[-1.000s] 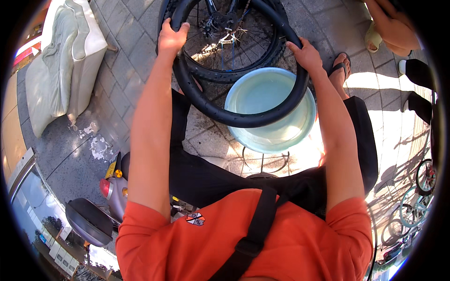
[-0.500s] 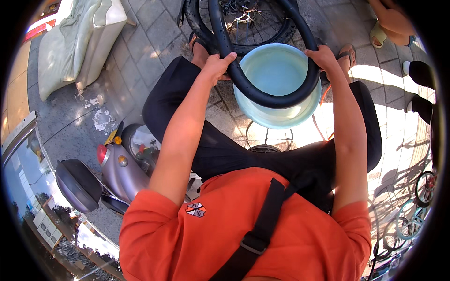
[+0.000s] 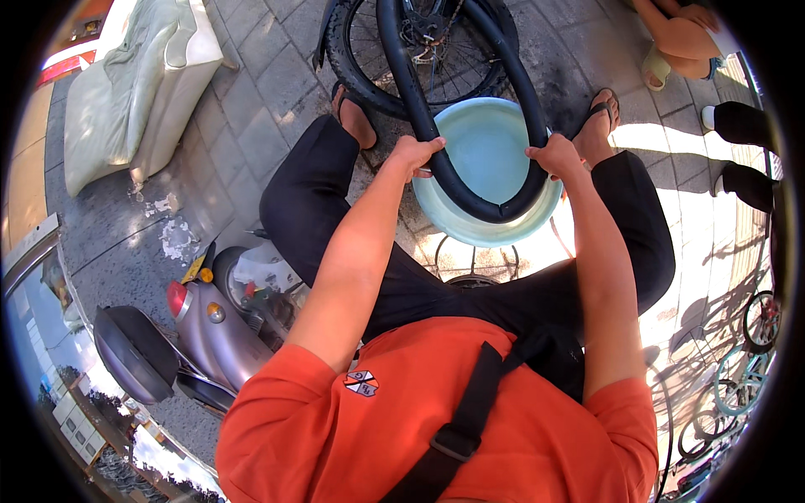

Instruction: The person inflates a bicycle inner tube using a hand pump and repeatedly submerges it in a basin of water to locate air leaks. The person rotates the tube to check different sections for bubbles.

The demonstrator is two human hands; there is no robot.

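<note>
A black inflated bicycle inner tube [image 3: 430,126] is stretched into a long loop between my hands. My left hand [image 3: 415,157] is closed round its left side, and my right hand [image 3: 555,156] grips its right side. The lower bend of the tube hangs over a round pale blue basin [image 3: 482,147] and has a slight crease at its bottom. Whether the tube touches anything in the basin I cannot tell. The upper part of the loop crosses in front of a bicycle wheel [image 3: 360,75] and runs out of the picture.
The basin stands between my feet on grey paving [image 3: 251,109]. On the left are a worn pale sofa [image 3: 126,92] and a parked scooter [image 3: 214,327]. At the right edge, other people's legs [image 3: 742,126] and several bicycles [image 3: 742,381] show. A thin metal ring stand [image 3: 475,264] lies before me.
My hands have come closer together and lower in the picture, narrowing the tube's loop. A crease now shows at its lower bend.
</note>
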